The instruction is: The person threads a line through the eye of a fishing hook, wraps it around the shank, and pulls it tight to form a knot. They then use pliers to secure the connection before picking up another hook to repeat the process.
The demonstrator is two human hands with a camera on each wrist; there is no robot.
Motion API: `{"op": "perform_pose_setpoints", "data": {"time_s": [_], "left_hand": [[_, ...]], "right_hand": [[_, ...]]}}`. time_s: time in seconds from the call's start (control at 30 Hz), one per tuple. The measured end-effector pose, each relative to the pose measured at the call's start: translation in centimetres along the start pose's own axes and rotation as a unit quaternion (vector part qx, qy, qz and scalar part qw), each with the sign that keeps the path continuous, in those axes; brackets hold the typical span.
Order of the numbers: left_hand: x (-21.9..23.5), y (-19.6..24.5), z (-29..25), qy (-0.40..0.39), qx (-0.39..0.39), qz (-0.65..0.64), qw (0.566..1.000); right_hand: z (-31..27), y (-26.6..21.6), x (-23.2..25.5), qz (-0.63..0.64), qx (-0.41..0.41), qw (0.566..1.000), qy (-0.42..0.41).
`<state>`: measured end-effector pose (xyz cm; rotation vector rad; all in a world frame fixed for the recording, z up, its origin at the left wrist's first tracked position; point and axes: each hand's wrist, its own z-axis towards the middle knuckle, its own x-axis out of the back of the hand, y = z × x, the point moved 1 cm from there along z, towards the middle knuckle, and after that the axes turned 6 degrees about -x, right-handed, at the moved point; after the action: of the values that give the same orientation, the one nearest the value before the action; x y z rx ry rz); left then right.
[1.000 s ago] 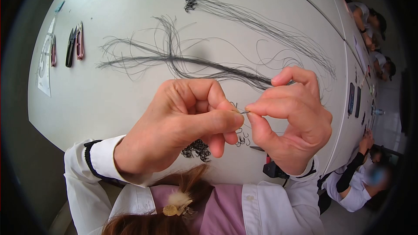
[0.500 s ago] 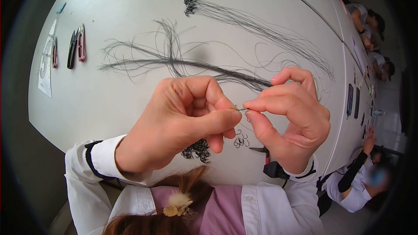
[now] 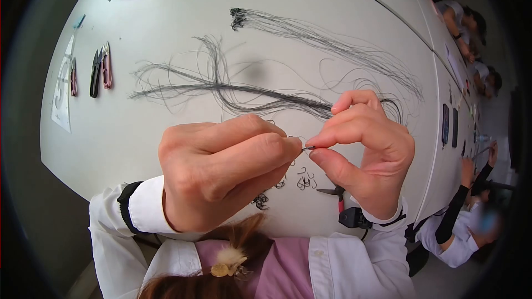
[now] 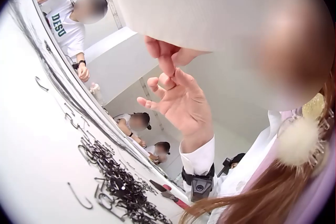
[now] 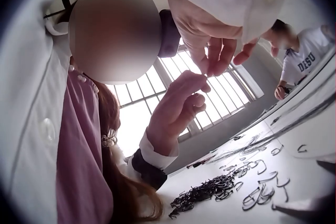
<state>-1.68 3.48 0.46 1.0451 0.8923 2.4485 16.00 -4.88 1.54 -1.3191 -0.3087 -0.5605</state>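
Observation:
A small dark fish hook [image 3: 308,148], mostly covered by fingertips, is pinched between both hands above the table. My left hand [image 3: 227,169] grips one end between thumb and fingers, its back turned up. From the other side, my right hand [image 3: 374,152] pinches it with thumb and forefinger, the other fingers loosely bent. A thin strand of fishing line shows by the fingertips. Below lie a pile of black fish hooks [image 5: 207,191], partly hidden by my left hand in the head view, and a few loose hooks [image 3: 305,180].
A long bundle of dark fishing line [image 3: 260,93] crosses the table beyond my hands. Behind it lie hooks tied to lines [image 3: 238,18]. Thread snips [image 3: 95,75] and a clear ruler [image 3: 62,97] are at left. Red-handled pliers [image 3: 339,198] sit near my right wrist. Other people sit at right.
My left hand has rolled over, from thumb and curled fingers showing to its back facing up. My right hand keeps its pinch, slightly lower and further left.

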Motion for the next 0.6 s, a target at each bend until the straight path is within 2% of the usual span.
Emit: {"op": "perform_pose_setpoints", "data": {"time_s": [0.13, 0.27, 0.37, 0.43, 0.53, 0.57, 0.6], "left_hand": [[0.16, 0.37, 0.12, -0.007, -0.035, 0.033, 0.999], [0.04, 0.43, 0.07, -0.003, -0.034, 0.023, 0.999], [-0.03, 0.61, 0.29, 0.008, -0.014, 0.002, 1.0], [-0.16, 0.82, 0.41, 0.003, 0.044, -0.023, 0.999], [-0.16, 1.01, 0.62, 0.013, 0.073, -0.057, 0.996], [-0.12, 0.83, 0.56, 0.012, 0.072, -0.056, 0.996], [-0.09, 0.6, 0.57, 0.006, 0.037, -0.051, 0.998]], "right_hand": [[0.01, -0.04, 0.23, 0.01, 0.009, 1.0, -0.002], [-0.1, -0.21, 0.23, 0.005, 0.012, 1.0, -0.003], [-0.16, -0.26, 0.41, 0.006, 0.01, 1.0, -0.001], [-0.11, -0.36, 0.43, 0.007, 0.007, 1.0, 0.001], [0.15, -0.57, 0.42, -0.001, 0.012, 1.0, 0.006], [0.14, -0.6, 0.37, -0.003, 0.014, 1.0, 0.005], [0.12, -0.61, 0.4, -0.005, 0.014, 1.0, 0.004]]}}
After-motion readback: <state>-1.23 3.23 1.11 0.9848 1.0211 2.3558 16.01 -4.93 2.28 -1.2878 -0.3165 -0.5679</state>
